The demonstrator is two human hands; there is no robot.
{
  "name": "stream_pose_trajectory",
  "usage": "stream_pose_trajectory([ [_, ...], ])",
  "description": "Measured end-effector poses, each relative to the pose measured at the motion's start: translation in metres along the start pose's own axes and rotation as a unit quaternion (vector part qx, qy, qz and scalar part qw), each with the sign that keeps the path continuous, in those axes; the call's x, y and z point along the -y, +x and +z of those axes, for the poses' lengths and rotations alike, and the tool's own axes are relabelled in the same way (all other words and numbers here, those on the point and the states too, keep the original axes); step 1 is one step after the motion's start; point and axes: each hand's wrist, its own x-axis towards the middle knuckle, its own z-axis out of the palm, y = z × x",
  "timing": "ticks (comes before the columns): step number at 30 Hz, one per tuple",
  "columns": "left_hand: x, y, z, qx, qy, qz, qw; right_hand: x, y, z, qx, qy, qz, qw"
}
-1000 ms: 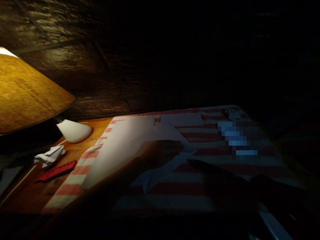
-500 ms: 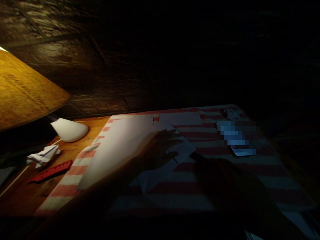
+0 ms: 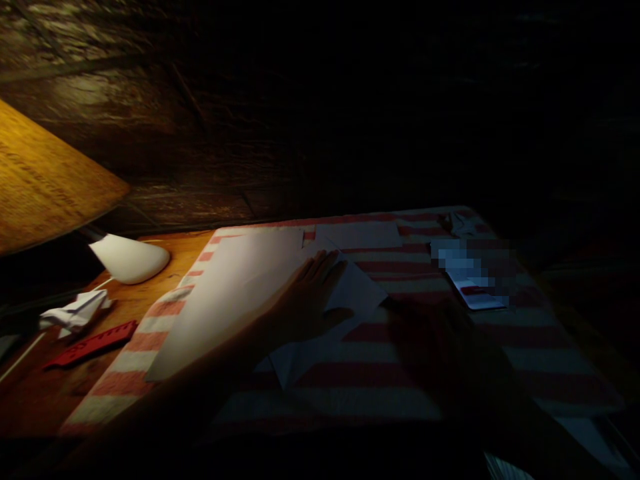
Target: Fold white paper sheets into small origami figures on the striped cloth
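My left hand [image 3: 314,288] lies flat on a folded white paper [image 3: 363,293], its fingers stretched and the thumb apart. The paper's pointed corner faces right, and another tip points toward me. At that right corner are the fingertips of my right hand [image 3: 433,327]; the hand is in deep shadow, so its grip is hard to make out. Beneath and left of the folded paper spreads a larger white sheet [image 3: 240,280]. A smaller white piece of paper [image 3: 360,235] lies behind it.
A red-and-white striped cloth [image 3: 360,373] covers much of the wooden table [image 3: 187,250]. On the left stand a lamp [image 3: 133,260], a crumpled paper [image 3: 77,312] and a red ruler-like strip [image 3: 93,343]. A lit phone [image 3: 483,300] and another crumpled paper [image 3: 463,225] lie right.
My left hand's fingers have drawn closer together and turned more away from me on the folded paper. My right hand stays near the right corner. The view has shifted slightly.
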Motion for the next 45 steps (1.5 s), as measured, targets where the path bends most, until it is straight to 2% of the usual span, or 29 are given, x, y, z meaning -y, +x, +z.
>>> stream_pose_trajectory([
  [7,-0.001,-0.001,0.000,0.013,0.022,-0.005,1.000,-0.009,0.001,0.010,-0.058,0.026,-0.048,0.997],
  [12,-0.001,-0.001,0.000,0.014,0.024,-0.004,1.000,-0.014,-0.003,0.011,-0.053,0.016,0.006,0.998],
  [19,-0.001,-0.001,0.000,0.009,0.025,-0.002,1.000,-0.016,-0.003,0.014,-0.043,0.034,0.010,0.998],
  [23,0.001,-0.001,0.003,-0.011,0.026,0.011,1.000,-0.002,0.011,0.013,-0.018,0.054,0.009,0.998],
  [27,0.002,-0.002,0.005,-0.022,0.032,0.016,0.999,0.007,0.021,0.010,0.034,0.027,0.013,0.999],
  [34,-0.001,-0.001,0.002,-0.013,0.031,0.009,0.999,0.004,0.016,0.003,-0.001,0.043,0.012,0.999],
  [40,0.000,-0.002,0.004,-0.022,0.031,0.011,0.999,0.003,0.029,0.004,0.055,0.029,-0.025,0.998],
  [45,0.000,-0.002,0.002,-0.031,0.007,0.018,0.999,0.001,0.037,0.009,0.087,0.036,-0.023,0.995],
])
